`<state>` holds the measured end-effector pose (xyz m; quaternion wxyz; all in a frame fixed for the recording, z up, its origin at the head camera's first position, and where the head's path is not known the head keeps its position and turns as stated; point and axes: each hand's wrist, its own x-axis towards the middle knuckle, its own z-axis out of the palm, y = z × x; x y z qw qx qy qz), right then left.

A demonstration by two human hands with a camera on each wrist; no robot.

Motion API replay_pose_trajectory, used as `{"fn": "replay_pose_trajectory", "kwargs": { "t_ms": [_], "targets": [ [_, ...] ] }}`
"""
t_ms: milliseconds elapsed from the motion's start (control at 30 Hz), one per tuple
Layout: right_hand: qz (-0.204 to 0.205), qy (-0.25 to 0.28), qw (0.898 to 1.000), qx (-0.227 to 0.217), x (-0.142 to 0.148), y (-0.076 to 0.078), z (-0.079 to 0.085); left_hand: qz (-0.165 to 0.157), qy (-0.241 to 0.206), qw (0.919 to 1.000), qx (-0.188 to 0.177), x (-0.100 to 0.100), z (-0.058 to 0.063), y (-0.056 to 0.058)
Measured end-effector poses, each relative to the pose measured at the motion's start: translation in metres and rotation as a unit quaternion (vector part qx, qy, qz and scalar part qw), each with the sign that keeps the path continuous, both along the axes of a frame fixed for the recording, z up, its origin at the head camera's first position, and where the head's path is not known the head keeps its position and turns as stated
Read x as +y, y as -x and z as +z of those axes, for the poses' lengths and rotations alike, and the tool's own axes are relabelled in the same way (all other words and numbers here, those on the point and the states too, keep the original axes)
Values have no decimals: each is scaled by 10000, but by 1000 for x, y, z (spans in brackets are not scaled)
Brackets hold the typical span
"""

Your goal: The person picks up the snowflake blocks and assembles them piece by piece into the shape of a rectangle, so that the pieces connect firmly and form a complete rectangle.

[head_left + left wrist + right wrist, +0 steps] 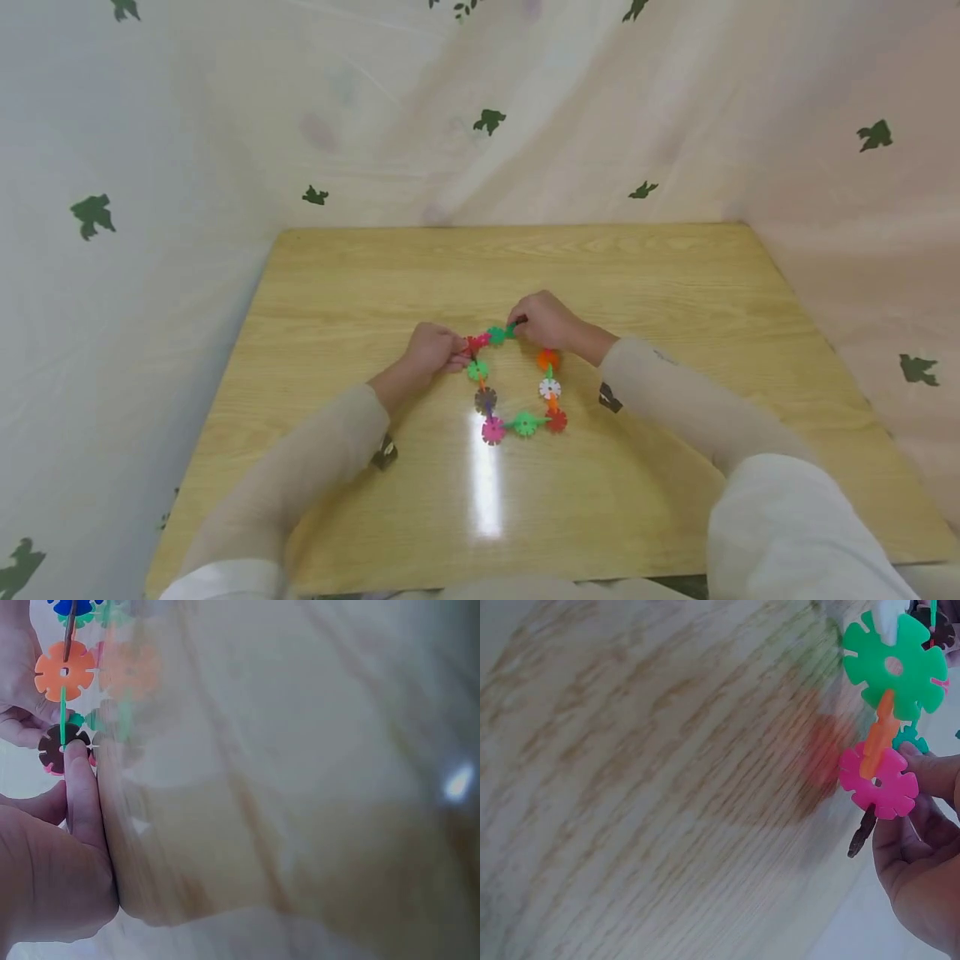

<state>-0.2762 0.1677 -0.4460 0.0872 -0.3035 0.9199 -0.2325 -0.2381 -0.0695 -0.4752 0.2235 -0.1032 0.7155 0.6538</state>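
A loop of coloured snowflake discs (517, 392) lies on the wooden table (675, 275). It joins red, green, orange, white, pink and brown pieces. My left hand (456, 354) pinches the red disc (476, 342) at the loop's top left. At the top right, my right hand (517, 323) pinches a piece next to a green disc (497, 335). In the left wrist view my left hand (71, 761) has a fingertip on a brown disc (60, 746), below an orange disc (64, 671). In the right wrist view my right hand (919, 795) holds a pink disc (877, 781) joined to a green disc (896, 666).
Pale cloth printed with green leaf shapes (489, 121) hangs behind and on both sides of the table. A bright glare streak (486, 483) lies on the wood in front of the loop. Both sleeves (315, 467) reach in from the near edge.
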Motion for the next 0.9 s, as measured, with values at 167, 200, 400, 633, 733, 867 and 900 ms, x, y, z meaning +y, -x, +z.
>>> {"fn": "replay_pose_trajectory", "kwargs": {
  "t_ms": [167, 200, 400, 633, 733, 867, 900],
  "targets": [
    [45, 3, 10000, 41, -2, 2, -1, -11, -8, 10000, 14, 0, 1, -1],
    [23, 37, 10000, 54, -2, 2, 0, 0, -16, 10000, 22, 0, 1, -1],
    [-82, 227, 9997, 46, -3, 3, -1, 35, -7, 10000, 0, 0, 1, 0],
    [-215, 520, 9983, -135, 0, 5, -6, 126, 25, 9999, -64, 2, 3, 0],
    [-289, 578, 9977, -180, 0, 6, -6, 189, -12, 9998, -94, 2, 3, 0],
    [-290, 590, 9975, -246, -1, 7, -7, 203, -42, 9997, -95, 3, 2, 1],
    [-287, 603, 9974, -273, -1, 6, -7, 192, -42, 9998, -93, 3, 2, 1]
  ]
}}
